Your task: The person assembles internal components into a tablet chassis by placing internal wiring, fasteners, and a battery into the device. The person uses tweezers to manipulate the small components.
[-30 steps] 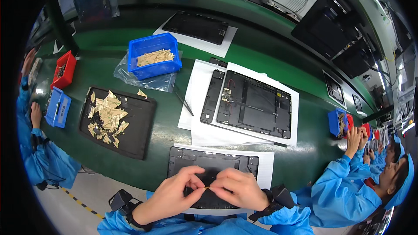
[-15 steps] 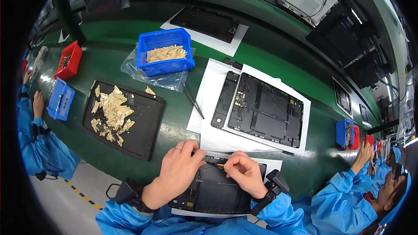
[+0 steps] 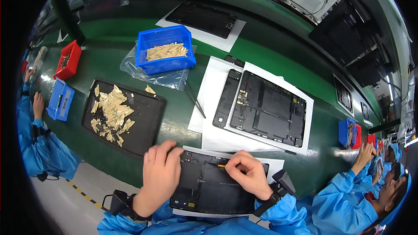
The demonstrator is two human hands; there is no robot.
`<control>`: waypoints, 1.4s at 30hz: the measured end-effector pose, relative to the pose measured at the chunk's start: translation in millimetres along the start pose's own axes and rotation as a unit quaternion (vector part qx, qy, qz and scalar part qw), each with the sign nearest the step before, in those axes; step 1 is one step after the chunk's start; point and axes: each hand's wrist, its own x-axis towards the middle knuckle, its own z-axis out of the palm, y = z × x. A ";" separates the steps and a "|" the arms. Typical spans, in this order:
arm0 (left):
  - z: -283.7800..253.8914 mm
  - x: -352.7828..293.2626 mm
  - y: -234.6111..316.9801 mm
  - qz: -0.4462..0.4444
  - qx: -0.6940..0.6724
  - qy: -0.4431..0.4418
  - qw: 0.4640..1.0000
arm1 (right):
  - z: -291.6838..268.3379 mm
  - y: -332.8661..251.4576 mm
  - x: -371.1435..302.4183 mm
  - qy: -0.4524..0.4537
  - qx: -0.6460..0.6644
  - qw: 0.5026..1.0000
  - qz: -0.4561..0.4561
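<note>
An open black tablet housing lies on a white sheet right in front of me. Over its upper right part, my right hand is closed in a pinch at the end of a small orange flex cable. My left hand is raised at the housing's left edge, fingers loosely bent and slightly apart, its thumb hidden; nothing shows in it. To its left, a black tray bears a heap of torn beige adhesive backing scraps.
Past the housing, two more tablet housings overlap on white sheets, with black tweezers alongside. A blue bin of beige strips stands on a plastic bag. Red and blue bins are at left. Co-workers in blue sit both sides.
My left hand has drawn back leftward from the housing's top edge, and its fingers have loosened. My right hand stays pinched near the orange flex cable.
</note>
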 end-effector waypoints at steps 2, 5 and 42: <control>2.4 -8.9 12.4 -0.016 -0.194 0.003 0.981 | -6.0 -11.4 -2.6 0.005 -0.007 1.000 0.021; -0.1 -23.4 25.7 -0.088 -0.350 -0.078 0.929 | 2.0 -20.5 8.7 -0.049 -0.086 0.992 -0.077; 18.3 -20.9 5.0 0.043 -0.035 -0.002 0.998 | 40.3 -4.2 38.2 0.066 -0.286 0.931 -0.216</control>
